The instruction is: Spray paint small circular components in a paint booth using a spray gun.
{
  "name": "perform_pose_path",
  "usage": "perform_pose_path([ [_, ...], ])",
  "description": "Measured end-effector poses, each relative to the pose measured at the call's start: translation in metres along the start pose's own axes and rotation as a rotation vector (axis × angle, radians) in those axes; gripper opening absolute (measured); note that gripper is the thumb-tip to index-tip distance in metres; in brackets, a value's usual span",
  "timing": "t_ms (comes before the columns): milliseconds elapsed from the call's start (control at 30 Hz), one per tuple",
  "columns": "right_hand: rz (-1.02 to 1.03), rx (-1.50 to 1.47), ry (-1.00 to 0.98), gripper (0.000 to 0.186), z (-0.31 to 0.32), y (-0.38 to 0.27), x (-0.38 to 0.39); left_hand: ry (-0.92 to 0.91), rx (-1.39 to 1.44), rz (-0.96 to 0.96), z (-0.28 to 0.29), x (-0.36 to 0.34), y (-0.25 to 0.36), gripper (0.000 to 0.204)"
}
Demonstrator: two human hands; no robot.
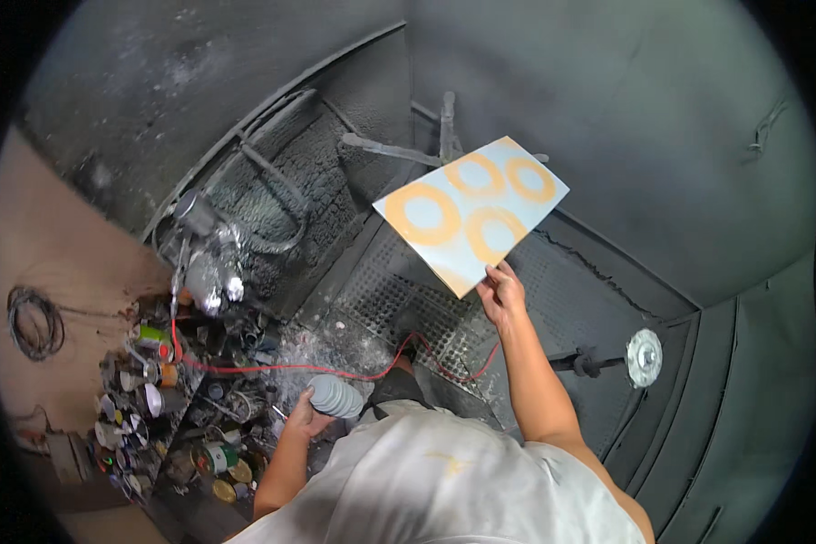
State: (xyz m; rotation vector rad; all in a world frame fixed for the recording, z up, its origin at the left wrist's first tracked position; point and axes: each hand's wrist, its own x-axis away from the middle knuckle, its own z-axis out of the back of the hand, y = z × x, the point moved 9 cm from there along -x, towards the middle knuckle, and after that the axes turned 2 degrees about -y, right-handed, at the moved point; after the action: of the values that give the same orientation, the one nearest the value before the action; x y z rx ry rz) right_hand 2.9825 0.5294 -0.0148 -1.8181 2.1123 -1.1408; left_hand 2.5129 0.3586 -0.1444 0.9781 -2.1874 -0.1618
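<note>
While soot coats the booth walls, the right hand lifts a sheet bearing 4 rings

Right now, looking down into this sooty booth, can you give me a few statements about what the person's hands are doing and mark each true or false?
1. The right hand holds a pale board printed with orange rings by its lower edge. True.
2. The left hand is empty. False: it grips a stack of grey discs.
3. A red cable runs across the grimy floor between the two hands. True.
4. The board lies flat on the metal grating. False: it is held up in the air above the grating.
5. Cans and jars are crowded at the person's left. True.
</note>
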Motion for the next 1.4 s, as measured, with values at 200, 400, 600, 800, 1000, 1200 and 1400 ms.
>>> perform_pose_path([
  [200,-0.048,0.091,0.039,0.046,-0.061,0.02,-0.143,-0.041,-0.014,-0.029,-0.082,-0.126,0.085,0.061],
  [400,-0.092,0.802,0.094,0.074,-0.094,0.053,-0.205,-0.088,-0.183,0.144,-0.136,-0.237,0.16,0.053],
  [600,0.017,1.263,-0.683,0.099,-0.201,0.058,-0.125,-0.176,-0.667,0.228,-0.247,-0.308,0.2,0.051],
  [800,0.087,1.575,-0.933,0.091,-0.236,0.029,-0.149,-0.231,-0.663,0.255,-0.3,-0.328,0.177,0.058],
  [1000,0.04,1.361,-0.927,0.085,-0.222,-0.007,-0.185,-0.412,-0.57,-0.027,-0.324,-0.343,0.178,0.082],
  [1200,-0.175,1.22,-0.992,0.081,-0.189,-0.044,-0.235,0.042,-0.802,-0.01,-0.345,-0.351,0.162,0.076],
  [1400,0.573,1.699,-0.393,0.076,-0.113,-0.139,-0.409,0.153,-0.632,0.006,-0.368,-0.33,0.136,0.067],
])
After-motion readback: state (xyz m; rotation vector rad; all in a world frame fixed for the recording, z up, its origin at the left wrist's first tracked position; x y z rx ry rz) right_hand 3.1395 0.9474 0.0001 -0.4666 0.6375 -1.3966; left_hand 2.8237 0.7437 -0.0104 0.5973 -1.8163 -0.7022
